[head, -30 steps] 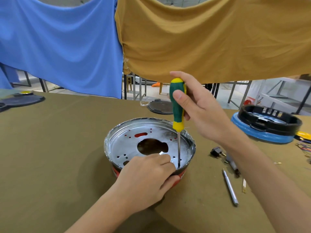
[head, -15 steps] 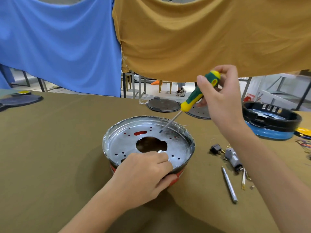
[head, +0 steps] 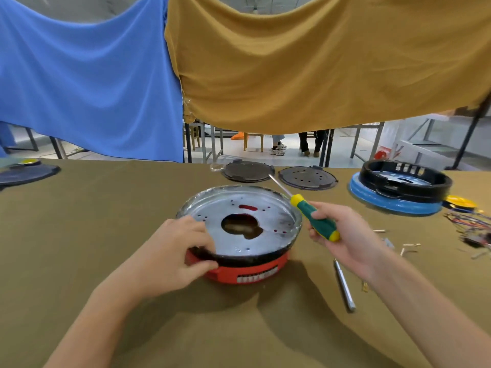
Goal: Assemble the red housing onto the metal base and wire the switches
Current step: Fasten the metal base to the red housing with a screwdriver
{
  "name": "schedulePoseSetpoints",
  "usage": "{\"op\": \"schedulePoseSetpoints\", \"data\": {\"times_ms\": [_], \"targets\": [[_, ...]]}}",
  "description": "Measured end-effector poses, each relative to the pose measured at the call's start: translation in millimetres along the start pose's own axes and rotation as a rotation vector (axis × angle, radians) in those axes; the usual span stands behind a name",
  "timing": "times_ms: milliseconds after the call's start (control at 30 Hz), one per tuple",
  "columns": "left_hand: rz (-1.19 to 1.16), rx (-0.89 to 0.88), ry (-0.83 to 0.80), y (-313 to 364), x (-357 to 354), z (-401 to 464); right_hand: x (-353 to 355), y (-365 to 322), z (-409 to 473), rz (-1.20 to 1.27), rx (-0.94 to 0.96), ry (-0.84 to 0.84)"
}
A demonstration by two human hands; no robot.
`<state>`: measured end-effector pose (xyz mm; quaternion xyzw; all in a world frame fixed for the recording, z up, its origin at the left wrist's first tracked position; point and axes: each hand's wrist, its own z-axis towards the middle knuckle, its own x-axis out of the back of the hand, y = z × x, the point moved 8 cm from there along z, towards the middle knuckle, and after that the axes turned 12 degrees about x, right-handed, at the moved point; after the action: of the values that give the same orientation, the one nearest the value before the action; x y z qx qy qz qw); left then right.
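A round silver metal base [head: 276, 216] with a central hole and small holes sits on top of the red housing [head: 247, 270] at the middle of the table. My left hand [head: 172, 253] grips the near left rim of the base and housing, thumb on the red wall. My right hand [head: 345, 235] holds a green and yellow screwdriver [head: 314, 217] just right of the base. Its shaft points away and to the left, above the far rim, touching nothing.
Two dark round plates [head: 248, 171] [head: 308, 177] lie beyond the base. A black ring on a blue housing [head: 401, 187] stands at the right. Coloured wires [head: 467, 221], small metal parts [head: 409, 245] and a metal rod [head: 344, 286] lie to the right. Blue and mustard cloths hang overhead.
The screwdriver left the base and swung down to its right side, tip now pointing away. My left hand slid from the near edge to the left rim, and the red housing shows more.
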<state>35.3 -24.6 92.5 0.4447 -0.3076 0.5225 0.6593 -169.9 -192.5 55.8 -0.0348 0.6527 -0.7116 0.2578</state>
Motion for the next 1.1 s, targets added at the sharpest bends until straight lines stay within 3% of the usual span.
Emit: {"op": "schedulePoseSetpoints", "data": {"times_ms": [100,233,600,800,967,1100], "targets": [[-0.075,0.006,0.027,11.2,-3.3,-2.7,-1.5,3.3,-1.4,-0.083,0.042,0.006],[-0.002,-0.107,-0.034,41.2,-30.1,-1.2,-4.5,5.6,-4.9,-0.14,0.073,-0.041],[-0.314,0.038,-0.175,7.1,7.7,-7.1,16.0,6.9,-0.9,-0.35,0.1,0.053],[-0.223,0.025,-0.243,16.0,-12.3,-6.1,15.6,17.8,-0.9,-0.384,0.02,0.001],[-0.224,-0.024,-0.165,17.9,2.8,-6.0,12.5,15.8,-2.2,-0.389,0.01,-0.037],[-0.185,0.052,-0.117,2.2,13.9,-5.8,6.2,19.2,-6.6,-0.411,-0.001,-0.081]]}}
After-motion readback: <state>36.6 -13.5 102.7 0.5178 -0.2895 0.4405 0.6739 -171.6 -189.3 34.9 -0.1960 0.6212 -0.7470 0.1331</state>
